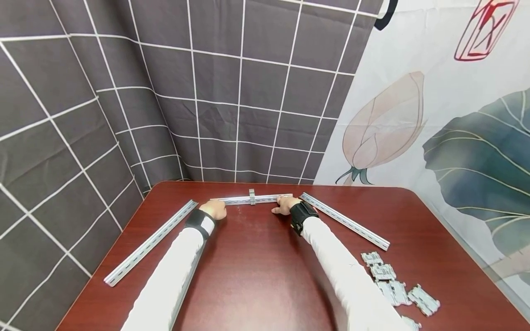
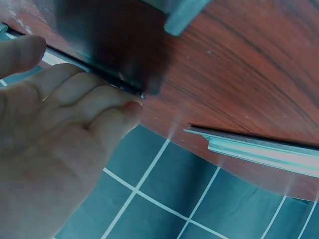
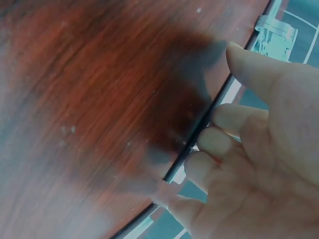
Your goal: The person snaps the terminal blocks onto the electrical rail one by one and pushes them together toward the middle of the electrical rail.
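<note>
While our left hand [image 1: 215, 209] rests its fingers on the left end of the rail [image 1: 233, 201], our right hand [image 1: 285, 205] lays bent fingers near its right end; both thumbs stand apart from the fingers, and we see no firm pinch. The rail lies near the table's [image 1: 244, 271] far edge, a clip [image 1: 252, 196] across its middle. We judge it light, stiff and rather slick, best held by its long edges near both ends. Our arms reach well forward, hands low. Outward, a left rail [image 1: 151, 243] and a right rail [image 1: 347, 222] lie angled; loose clips [image 1: 383, 272] sit beside our right forearm.
</note>
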The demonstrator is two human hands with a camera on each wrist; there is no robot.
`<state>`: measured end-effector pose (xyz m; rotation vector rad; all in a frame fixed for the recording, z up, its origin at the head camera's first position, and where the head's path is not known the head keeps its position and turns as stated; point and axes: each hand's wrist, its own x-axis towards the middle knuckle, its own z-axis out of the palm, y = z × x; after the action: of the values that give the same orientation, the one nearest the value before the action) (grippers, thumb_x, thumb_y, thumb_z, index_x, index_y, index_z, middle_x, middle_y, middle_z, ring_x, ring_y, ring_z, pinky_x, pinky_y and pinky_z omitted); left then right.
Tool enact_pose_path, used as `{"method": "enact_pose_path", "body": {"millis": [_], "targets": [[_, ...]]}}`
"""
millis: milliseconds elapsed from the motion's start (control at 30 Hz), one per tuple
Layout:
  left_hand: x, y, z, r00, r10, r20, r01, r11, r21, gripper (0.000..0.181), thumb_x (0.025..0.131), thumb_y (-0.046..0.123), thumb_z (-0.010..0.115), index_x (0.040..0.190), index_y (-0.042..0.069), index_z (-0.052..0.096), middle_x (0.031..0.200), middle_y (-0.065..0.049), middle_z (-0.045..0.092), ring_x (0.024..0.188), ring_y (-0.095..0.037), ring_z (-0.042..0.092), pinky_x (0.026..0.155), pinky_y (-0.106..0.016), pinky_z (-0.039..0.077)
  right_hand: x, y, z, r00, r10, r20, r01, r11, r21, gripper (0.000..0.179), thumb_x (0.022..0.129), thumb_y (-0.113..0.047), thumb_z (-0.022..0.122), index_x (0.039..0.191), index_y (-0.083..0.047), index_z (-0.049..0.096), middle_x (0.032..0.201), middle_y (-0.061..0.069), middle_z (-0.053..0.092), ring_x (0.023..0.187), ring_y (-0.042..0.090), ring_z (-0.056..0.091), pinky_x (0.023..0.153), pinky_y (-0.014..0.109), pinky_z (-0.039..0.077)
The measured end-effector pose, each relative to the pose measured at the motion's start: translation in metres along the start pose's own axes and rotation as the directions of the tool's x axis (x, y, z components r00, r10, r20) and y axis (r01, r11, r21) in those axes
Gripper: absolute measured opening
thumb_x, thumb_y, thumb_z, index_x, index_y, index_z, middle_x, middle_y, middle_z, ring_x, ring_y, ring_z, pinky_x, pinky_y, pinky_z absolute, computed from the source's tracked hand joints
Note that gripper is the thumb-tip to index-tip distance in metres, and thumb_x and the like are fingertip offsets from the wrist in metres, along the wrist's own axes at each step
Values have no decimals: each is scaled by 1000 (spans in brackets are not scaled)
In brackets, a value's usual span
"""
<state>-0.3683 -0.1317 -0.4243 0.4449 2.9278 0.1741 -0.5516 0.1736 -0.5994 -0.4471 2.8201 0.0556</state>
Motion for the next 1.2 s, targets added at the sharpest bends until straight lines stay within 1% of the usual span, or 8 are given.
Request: {"method": "enact_pose_path", "body": {"millis": [367,600,733,867,933,1000,1133,1200], "targets": [[41,-22,19,998,13,-63,-17,998,-58,27,88,10,47,93,-6,68,113,-25,67,106,-38,64,91,-49,52,-13,6,-11,998,49,-47,-46,997,60,77,86,-73,46,145,-25,41,152,2,42,138,34,41,108,72,15],[73,-31,36,999,-48,-1,48,995,-82,48,93,14,47,134,-11,45,141,-27,46,134,-42,39,109,-53,37,-39,2,-31,993,68,-92,-60,995,85,76,86,-72,46,141,-20,44,149,3,47,135,29,47,110,70,8],[127,-63,88,996,15,-90,-21,997,-69,54,93,18,41,139,-10,36,143,-28,40,136,-44,32,107,-57,36,-64,-7,-51,992,102,-75,-92,988,120,72,87,-65,53,142,-18,45,148,7,47,135,31,46,109,70,12],[176,-89,136,986,56,-155,-66,996,-58,60,93,25,40,144,-5,30,148,-27,33,141,-45,24,105,-61,35,-121,-38,-94,989,151,10,-151,980,131,67,92,-56,53,145,-16,42,152,11,40,139,33,40,111,69,10],[170,-81,131,991,41,-127,-51,996,-75,61,94,25,41,146,-4,28,150,-27,31,143,-44,21,106,-63,33,-145,-50,-110,982,177,66,-185,970,156,66,94,-48,55,148,-16,38,155,10,36,142,33,36,113,68,6],[146,-62,106,997,18,-78,-27,994,-107,60,94,21,41,147,-5,27,151,-27,30,143,-43,21,107,-64,30,-152,-52,-111,983,177,55,-184,969,163,64,95,-46,55,148,-16,38,155,10,36,142,33,36,114,67,6],[84,-21,44,999,-33,28,37,988,-150,58,96,14,41,148,-6,26,156,-25,25,147,-40,17,114,-61,21,-92,-7,-63,990,128,-61,-117,981,152,72,90,-65,49,146,-20,41,152,9,41,138,37,41,109,72,10],[65,-10,28,999,-39,17,41,989,-142,57,96,13,40,147,-7,27,155,-25,26,146,-39,18,115,-60,20,-64,12,-46,991,113,-78,-102,985,136,74,89,-69,45,147,-23,40,153,6,40,139,34,39,108,73,10]]}}
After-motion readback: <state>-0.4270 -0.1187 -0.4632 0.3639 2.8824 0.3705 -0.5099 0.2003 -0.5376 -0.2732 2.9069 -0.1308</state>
